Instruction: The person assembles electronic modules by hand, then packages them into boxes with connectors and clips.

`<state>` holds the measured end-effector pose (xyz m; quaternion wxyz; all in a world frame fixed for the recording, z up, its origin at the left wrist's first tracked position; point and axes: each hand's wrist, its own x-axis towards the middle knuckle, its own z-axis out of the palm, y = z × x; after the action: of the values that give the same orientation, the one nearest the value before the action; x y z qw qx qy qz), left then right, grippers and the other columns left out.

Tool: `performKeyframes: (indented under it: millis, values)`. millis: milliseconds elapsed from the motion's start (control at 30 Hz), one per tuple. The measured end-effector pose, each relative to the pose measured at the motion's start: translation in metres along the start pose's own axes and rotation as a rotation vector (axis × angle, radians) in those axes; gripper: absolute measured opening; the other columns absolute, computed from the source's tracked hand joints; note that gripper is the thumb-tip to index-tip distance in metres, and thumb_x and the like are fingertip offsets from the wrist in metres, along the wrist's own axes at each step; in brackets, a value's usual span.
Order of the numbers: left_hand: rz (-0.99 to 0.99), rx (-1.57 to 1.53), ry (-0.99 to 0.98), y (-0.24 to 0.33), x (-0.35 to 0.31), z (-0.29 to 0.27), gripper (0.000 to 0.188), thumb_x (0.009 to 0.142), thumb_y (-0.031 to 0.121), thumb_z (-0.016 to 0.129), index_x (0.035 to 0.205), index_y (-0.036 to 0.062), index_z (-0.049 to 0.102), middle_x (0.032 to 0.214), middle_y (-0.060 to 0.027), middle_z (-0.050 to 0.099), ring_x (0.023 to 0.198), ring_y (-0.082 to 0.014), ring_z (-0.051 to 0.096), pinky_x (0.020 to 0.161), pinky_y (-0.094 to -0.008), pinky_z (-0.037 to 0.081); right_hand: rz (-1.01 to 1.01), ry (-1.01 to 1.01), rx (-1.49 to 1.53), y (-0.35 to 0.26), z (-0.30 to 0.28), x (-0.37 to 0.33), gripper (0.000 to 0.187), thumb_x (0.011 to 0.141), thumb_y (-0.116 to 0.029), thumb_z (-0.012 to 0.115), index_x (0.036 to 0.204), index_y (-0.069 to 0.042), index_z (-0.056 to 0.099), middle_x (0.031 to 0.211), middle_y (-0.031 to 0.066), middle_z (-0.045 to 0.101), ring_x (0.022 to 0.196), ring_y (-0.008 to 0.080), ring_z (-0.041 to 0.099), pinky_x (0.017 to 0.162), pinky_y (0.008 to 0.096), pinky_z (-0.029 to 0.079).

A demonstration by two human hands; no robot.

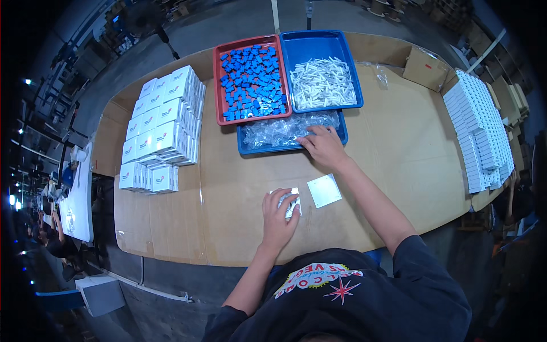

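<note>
The right hand (pixel 326 147), fingers bent, reaches clear plastic bags (pixel 269 132) in the low blue plastic tray (pixel 268 150); before that tray, the left hand (pixel 276 216) curls over a white square piece (pixel 298 207). I can't tell either grip; best pinch lightly.

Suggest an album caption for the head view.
Right hand at a blue tray of clear plastic, left hand on a white item, white square nearby.

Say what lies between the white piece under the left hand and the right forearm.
A flat white square plate, lying on the brown cardboard surface, as the head view shows.
</note>
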<state>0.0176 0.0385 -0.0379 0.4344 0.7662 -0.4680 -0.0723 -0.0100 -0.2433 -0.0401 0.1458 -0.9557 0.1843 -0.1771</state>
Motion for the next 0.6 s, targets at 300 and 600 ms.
performKeyframes:
  millis: [300, 600]
  values:
    - [-0.045, -0.133, 0.055, 0.006, 0.035, -0.001, 0.026, 0.096, 0.008, 0.067, 0.122, 0.0024, 0.070, 0.126, -0.0127, 0.068, 0.117, -0.0304, 0.063, 0.104, -0.0420, 0.048, 0.210, 0.233, 0.570, 0.007, -0.026, -0.022, 0.019, 0.101, -0.018, 0.071, 0.108, -0.001, 0.074, 0.109, 0.0076, 0.075, 0.101, 0.0209, 0.070, 0.089, 0.0368, 0.050]
    - [-0.358, -0.749, -0.004, 0.023, 0.080, 0.028, 0.039, 0.104, 0.014, 0.064, 0.141, 0.0011, 0.059, 0.131, -0.0099, 0.069, 0.098, -0.0115, 0.064, 0.092, -0.0286, 0.053, 0.524, 0.347, 1.261, 0.000, -0.022, -0.039, 0.009, 0.099, 0.000, 0.072, 0.107, 0.001, 0.067, 0.099, 0.0040, 0.071, 0.089, 0.0081, 0.066, 0.079, 0.0239, 0.054]
